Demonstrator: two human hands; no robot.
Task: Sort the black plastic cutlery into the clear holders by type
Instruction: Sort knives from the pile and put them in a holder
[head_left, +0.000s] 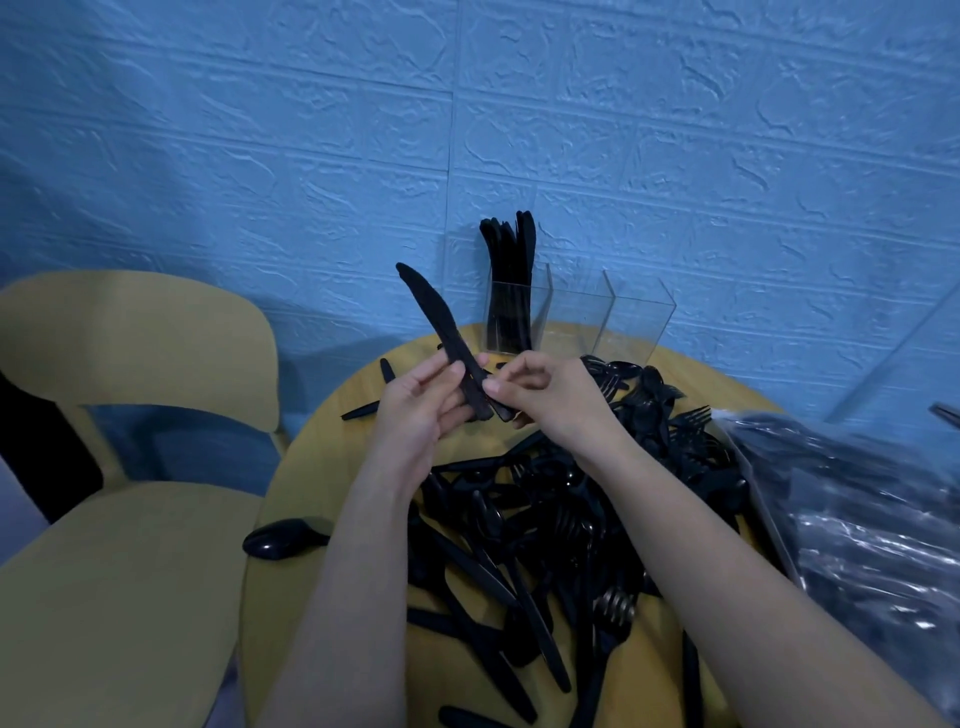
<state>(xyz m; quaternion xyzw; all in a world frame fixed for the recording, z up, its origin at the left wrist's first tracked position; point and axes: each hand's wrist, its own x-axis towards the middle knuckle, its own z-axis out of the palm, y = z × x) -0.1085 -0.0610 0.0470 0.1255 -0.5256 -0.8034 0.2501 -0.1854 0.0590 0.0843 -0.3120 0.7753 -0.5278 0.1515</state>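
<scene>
Both hands are up over the round yellow worktop (332, 431), working a small bunch of black plastic knives (441, 332) together. The left hand (415, 410) curls its fingers round the handle end, thumb pressed on top; the right hand (540, 395) pinches the same handle ends from the other side, fingers bent in tight. So each grip is closed on the bunch, low down at the handles, and that looks the sensible place to hold: the blades stay free to go wherever they're aimed.

The bunch stands steeply, its long axis tilting up and away to the left, blade tips pointing toward the blue textured wall (675, 130), handles down in the palms. It hangs just in front of the clear holders (576, 317) at the back edge of the worktop. The leftmost holder (511, 317) already carries upright knives; the other compartments look empty, as far as clear plastic lets me tell.

These pieces should be feather-light, stiff but a little springy, and slick against one another, so a loose pinch may let them fan out or slide.

Below the wrists sprawls the unsorted pile (545, 519) of forks, spoons and knives. A lone spoon (283, 538) lies at the left edge, a plastic bag (857, 493) sits right, a yellow chair (130, 493) left.
</scene>
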